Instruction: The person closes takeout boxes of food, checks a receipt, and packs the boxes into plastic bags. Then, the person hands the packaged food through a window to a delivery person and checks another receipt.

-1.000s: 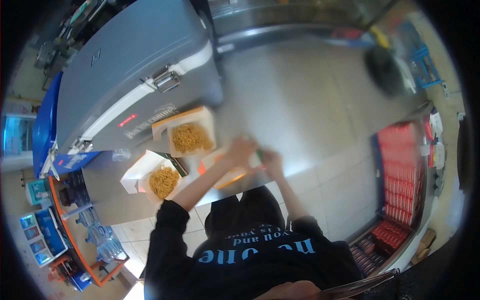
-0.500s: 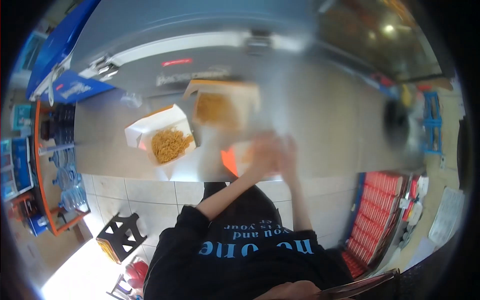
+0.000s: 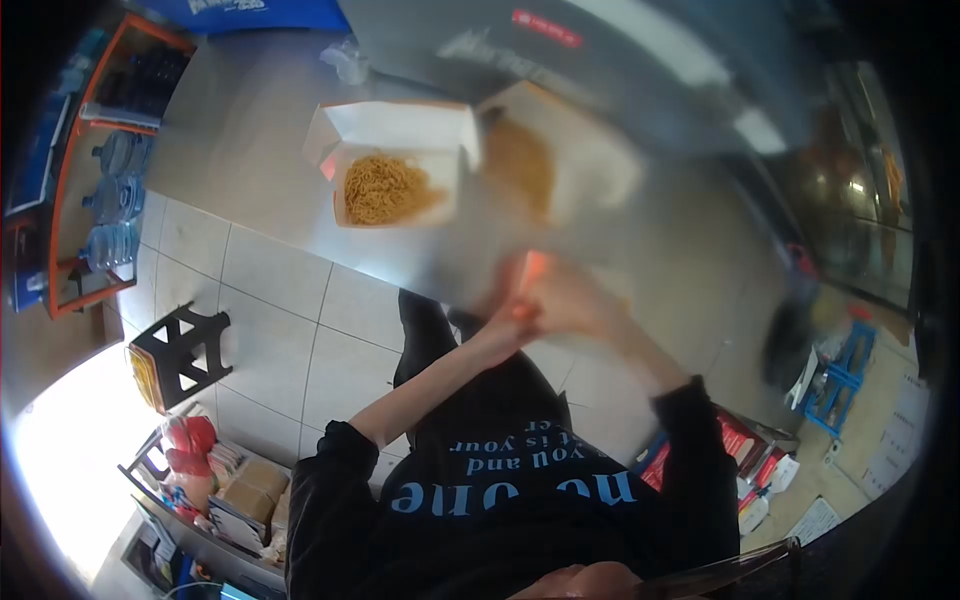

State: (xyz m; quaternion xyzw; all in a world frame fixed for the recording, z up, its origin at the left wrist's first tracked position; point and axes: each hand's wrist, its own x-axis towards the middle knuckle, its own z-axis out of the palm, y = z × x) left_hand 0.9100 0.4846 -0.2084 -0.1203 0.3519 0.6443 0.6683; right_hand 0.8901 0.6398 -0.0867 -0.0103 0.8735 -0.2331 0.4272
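Observation:
Both my hands are together at the near edge of the steel counter, around an orange-and-white takeaway box [image 3: 536, 266]. My left hand [image 3: 512, 322] is closed at the box's near left side. Against its right side, my right hand [image 3: 575, 298] curls round, smeared by motion. Most of this box is hidden behind the fingers, and its contents do not show. Beyond the hands, an open takeaway box [image 3: 408, 116] contains brown noodles [image 3: 385, 190]. To its right stands another open box [image 3: 595, 165], blurred, with more noodles [image 3: 522, 165] in it.
The steel counter [image 3: 240, 150] stretches to both sides, with a grey insulated bag [image 3: 620, 60] at its back. A small clear plastic item [image 3: 345, 62] lies at the far left. On the tiled floor are a black stool [image 3: 190, 355] and an orange rack [image 3: 65, 180] holding water bottles.
My view has turned and shifted, so the counter now slants down to the right. Both hands remain at the near box, whose orange side is now between them.

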